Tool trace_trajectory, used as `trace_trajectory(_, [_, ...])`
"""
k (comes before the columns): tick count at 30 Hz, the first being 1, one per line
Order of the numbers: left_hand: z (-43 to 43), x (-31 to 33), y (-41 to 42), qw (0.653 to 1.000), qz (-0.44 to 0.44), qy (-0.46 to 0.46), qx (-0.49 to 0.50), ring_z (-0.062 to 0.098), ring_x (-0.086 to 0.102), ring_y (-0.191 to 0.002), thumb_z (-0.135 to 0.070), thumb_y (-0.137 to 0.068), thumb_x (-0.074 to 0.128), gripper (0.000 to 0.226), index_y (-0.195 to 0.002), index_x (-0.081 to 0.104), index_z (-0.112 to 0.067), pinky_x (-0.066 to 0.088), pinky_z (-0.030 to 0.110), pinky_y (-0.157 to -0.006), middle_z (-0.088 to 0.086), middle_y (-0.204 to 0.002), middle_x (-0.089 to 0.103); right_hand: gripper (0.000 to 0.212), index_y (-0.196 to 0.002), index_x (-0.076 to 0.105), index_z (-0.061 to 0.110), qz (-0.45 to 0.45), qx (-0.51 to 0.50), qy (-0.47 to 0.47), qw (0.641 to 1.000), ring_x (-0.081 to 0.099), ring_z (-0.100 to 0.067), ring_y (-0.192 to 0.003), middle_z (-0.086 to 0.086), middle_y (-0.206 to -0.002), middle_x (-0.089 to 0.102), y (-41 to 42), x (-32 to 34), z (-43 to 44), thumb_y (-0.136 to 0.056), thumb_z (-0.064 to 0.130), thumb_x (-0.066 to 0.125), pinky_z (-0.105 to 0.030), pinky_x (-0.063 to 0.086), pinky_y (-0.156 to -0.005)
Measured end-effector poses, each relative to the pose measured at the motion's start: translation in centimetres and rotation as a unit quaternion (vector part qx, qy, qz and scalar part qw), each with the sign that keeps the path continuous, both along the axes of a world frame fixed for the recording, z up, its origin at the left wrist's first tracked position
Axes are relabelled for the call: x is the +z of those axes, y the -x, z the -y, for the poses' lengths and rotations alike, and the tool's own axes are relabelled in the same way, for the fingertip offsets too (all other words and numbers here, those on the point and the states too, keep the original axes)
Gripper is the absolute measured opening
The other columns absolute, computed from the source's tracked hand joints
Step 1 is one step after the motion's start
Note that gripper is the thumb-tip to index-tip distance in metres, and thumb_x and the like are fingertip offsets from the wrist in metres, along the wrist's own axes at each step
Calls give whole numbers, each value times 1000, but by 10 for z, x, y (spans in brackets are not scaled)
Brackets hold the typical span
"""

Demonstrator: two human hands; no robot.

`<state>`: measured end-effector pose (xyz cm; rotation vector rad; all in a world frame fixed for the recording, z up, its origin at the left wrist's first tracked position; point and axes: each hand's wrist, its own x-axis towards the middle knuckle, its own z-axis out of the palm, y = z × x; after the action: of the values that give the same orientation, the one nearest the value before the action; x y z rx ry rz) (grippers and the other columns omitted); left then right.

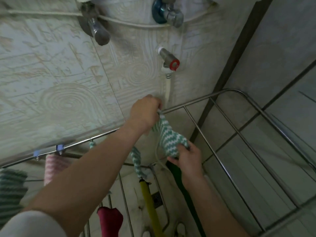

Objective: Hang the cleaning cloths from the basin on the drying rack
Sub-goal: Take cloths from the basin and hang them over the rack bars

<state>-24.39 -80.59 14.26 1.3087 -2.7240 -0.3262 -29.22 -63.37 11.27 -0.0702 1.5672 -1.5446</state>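
Observation:
A green-and-white zigzag cloth (pixel 168 137) is stretched between both hands over the far rail of the metal drying rack (pixel 227 125). My left hand (pixel 145 113) pinches its upper corner at the rail, close to the wall. My right hand (pixel 188 158) grips its lower end below the rail. Another green-and-white cloth (pixel 136 161) hangs from the rack just left of it. A pink striped cloth (pixel 53 166), a dark green striped cloth (pixel 10 190) and a dark red cloth (pixel 110 219) hang further left and lower. The basin is out of view.
The tiled wall (pixel 59 74) stands right behind the rack, with metal taps (pixel 99 31) and a red-handled valve (pixel 172 63) with a white hose. Blue clips (pixel 59 147) sit on the rail. A yellow handle (pixel 148 199) and a green handle (pixel 184 190) stand below.

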Motion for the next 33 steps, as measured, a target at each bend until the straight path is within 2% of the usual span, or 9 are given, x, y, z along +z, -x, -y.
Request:
trace_trajectory(3, [0,-11,15,995,-61,-78,5,26,61,-100,-9,-74,67,53,-125,59,-22,44,26,-81,7,-114,64,22,-113,58,5,168,-85,-5,982,61,-26,-92,-13,-108,61,18,-14,-1,-93,1,49,-27,58,-56])
trace_trajectory(6, [1,-17,18,974,-115,-196,22,17,62,-96,-12,-69,79,51,-118,64,-19,43,18,-79,2,-109,67,18,-97,60,4,269,-116,3,956,57,-25,-87,-13,-102,59,29,-21,-6,-94,-1,44,-23,58,-50])
trace_trajectory(9, [3,-20,17,986,-100,-121,62,20,64,-86,-29,-76,75,18,-89,70,-19,49,27,-73,3,-91,71,21,-87,59,6,294,-104,-3,950,57,-23,-84,-12,-96,58,34,-24,-9,-95,-1,41,-23,58,-52])
trace_trajectory(10, [5,-20,17,988,-97,-88,81,21,64,-82,-35,-79,72,18,-84,69,-19,48,28,-69,3,-86,70,20,-88,59,6,296,-94,-2,950,57,-22,-83,-11,-94,59,34,-25,-9,-94,-1,41,-22,57,-53])
trace_trajectory(15, [6,-22,19,981,-113,-95,125,18,60,-77,-52,-84,61,30,-79,61,-22,45,28,-67,-2,-81,65,18,-100,58,3,262,-42,-39,963,56,-21,-72,-12,-86,59,40,-30,-7,-92,-1,43,-18,53,-44])
trace_trajectory(20, [11,-21,11,985,-58,-117,111,18,64,-80,-33,-81,68,14,-84,72,-20,42,24,-67,0,-83,70,16,-94,61,6,189,44,-111,975,54,-18,-64,-9,-77,59,48,-40,-4,-88,5,46,-19,47,-41])
trace_trajectory(23, [6,-28,-1,986,-14,-117,118,20,63,-84,-35,-76,73,18,-86,70,-20,46,27,-69,1,-87,69,7,-88,57,17,132,105,-134,976,57,-18,-71,-7,-84,61,54,-44,2,-89,15,51,-25,47,-53])
trace_trajectory(28, [-3,-41,2,976,-51,-124,171,19,63,-84,-40,-72,76,23,-87,70,-23,49,28,-72,-1,-87,70,31,-113,53,25,92,99,-115,984,54,-16,-61,-9,-91,61,58,-56,5,-89,7,60,-17,35,-33])
trace_trajectory(33, [-7,-44,9,981,-61,-59,177,23,65,-83,-30,-79,70,14,-89,73,-22,44,26,-66,2,-86,71,31,-115,51,24,2,89,-91,992,60,-20,-73,-12,-107,61,47,-57,0,-91,5,57,-19,44,-42])
